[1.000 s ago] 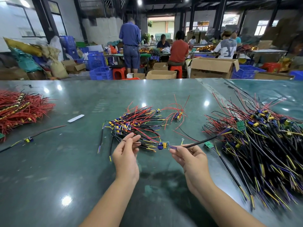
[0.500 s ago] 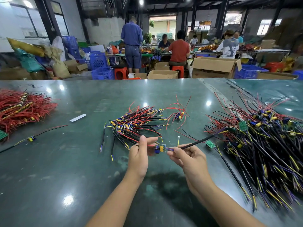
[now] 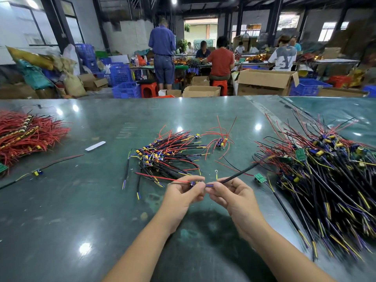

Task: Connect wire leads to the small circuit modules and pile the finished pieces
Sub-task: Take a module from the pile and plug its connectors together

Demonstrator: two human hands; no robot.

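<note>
My left hand (image 3: 181,195) pinches a small blue-and-yellow circuit module (image 3: 193,183) with a red lead running off to the left. My right hand (image 3: 230,195) pinches the blue and yellow ends of a black sleeved wire lead (image 3: 238,175) right beside the module. Both hands hover just above the green table (image 3: 81,210). Behind them lies a pile of wired modules (image 3: 162,155). A large heap of black leads and modules (image 3: 325,169) covers the right side.
A bundle of red wires (image 3: 26,133) lies at the far left, with one loose wired module (image 3: 37,171) near it. A white strip (image 3: 95,145) and a few red-wired modules (image 3: 220,142) lie further back. People work at tables beyond, among boxes and crates.
My left hand moved right from the middle pile and took hold of the module. The two hands closed together, bringing the lead's ends up to the module.
</note>
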